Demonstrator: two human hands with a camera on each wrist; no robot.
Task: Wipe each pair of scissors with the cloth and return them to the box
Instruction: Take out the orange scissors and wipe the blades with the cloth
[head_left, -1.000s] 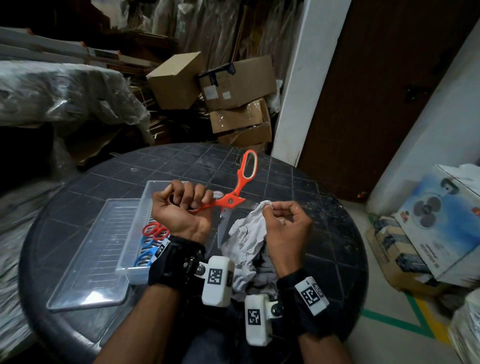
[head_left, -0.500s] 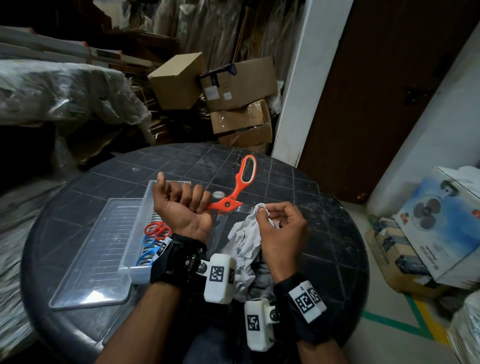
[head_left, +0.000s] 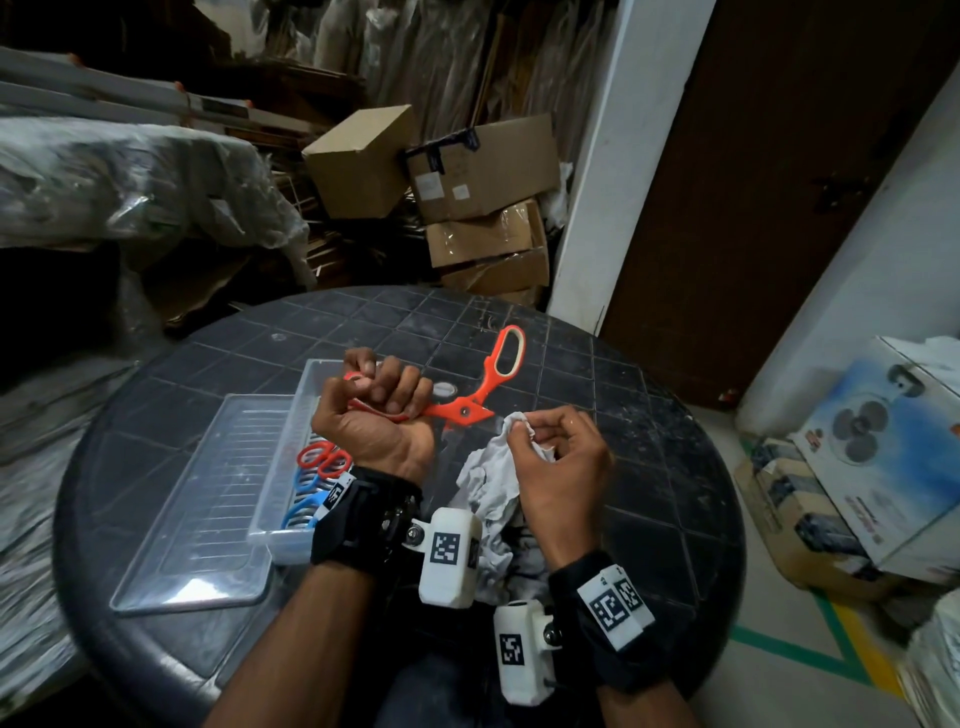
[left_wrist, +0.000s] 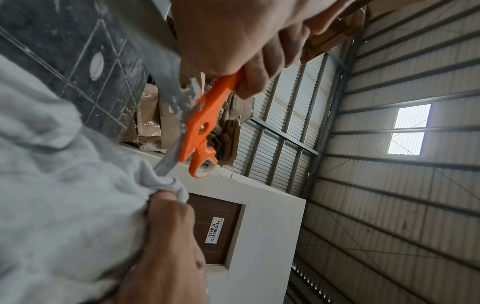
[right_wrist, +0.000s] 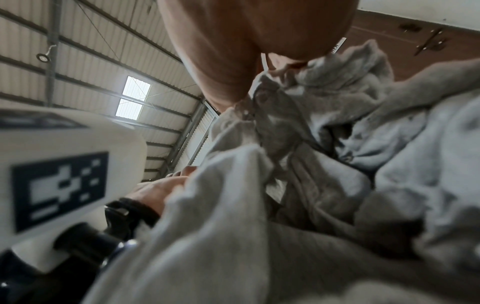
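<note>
Left hand (head_left: 375, 422) grip closed round one loop of opened orange scissors (head_left: 470, 400), baring blade for wiping; right hand (head_left: 558, 465) pinching cloth (head_left: 491, 470) at blade, over table (head_left: 649, 467), beside box (head_left: 283, 525).

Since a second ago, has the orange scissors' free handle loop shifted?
Cannot tell: the orange scissors keep their free loop over the same far part of the table.
</note>
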